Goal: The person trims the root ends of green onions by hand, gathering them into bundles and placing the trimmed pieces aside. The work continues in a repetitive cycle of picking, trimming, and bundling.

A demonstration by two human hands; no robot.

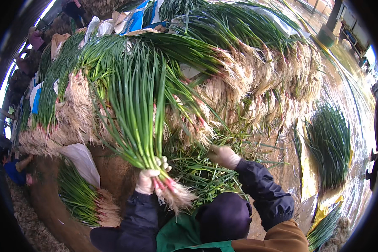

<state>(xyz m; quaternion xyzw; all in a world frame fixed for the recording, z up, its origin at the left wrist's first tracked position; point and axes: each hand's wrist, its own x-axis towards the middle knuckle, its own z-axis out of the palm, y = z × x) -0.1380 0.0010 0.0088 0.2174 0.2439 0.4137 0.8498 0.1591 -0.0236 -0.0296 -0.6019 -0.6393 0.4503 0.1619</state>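
Note:
My left hand point(146, 180), in a pale glove, is closed around a bunch of green onions point(141, 126) just above its reddish bases. The long leaves stretch away from me over the heap, and the pale roots point(179, 197) hang towards my body. To the right, my gloved right hand point(225, 156) is above loose leaf scraps point(204, 176), close to the roots of onions at the heap's near edge. Its fingertips are blurred, so any thin leaf between them cannot be made out. Beyond both hands lies a large heap of green onions point(239, 63), many roots facing me.
A bundle of onions point(78, 195) lies at the left beside a white sheet point(83, 160). More bundled greens point(329, 148) rest on yellow sacking at the right, on a wet floor point(359, 126). Another person point(15, 170) is at the far left. A post point(332, 23) stands back right.

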